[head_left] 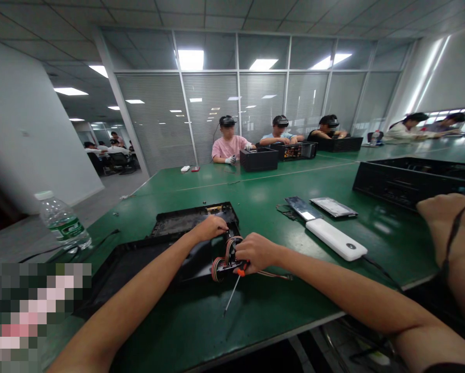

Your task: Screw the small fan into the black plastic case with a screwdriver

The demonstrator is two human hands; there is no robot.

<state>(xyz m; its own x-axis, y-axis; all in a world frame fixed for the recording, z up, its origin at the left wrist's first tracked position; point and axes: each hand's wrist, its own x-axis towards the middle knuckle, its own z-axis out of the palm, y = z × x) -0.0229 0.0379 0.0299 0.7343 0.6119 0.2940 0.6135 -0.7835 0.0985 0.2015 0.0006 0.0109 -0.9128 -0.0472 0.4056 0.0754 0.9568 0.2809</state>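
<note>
A dark assembly (232, 242) with a multicoloured ribbon cable (215, 269) sits between the two hands, at the right end of a flat black case (131, 261); its long axis runs roughly away from the person. The left hand (212, 228) has its fingers bunched at the far end, though whether they grip or merely touch it I cannot tell. The right hand (257, 252), nearer the close end, is closed around a screwdriver (240, 272), whose shaft points away from the assembly, slanting left toward the person. Right of these, on the green counter (271, 305), lie a white device (335, 239) and a flat silver drive (333, 206); a water bottle (63, 223) stands far left. Across, co-workers sit at black boxes (258, 159).
</note>
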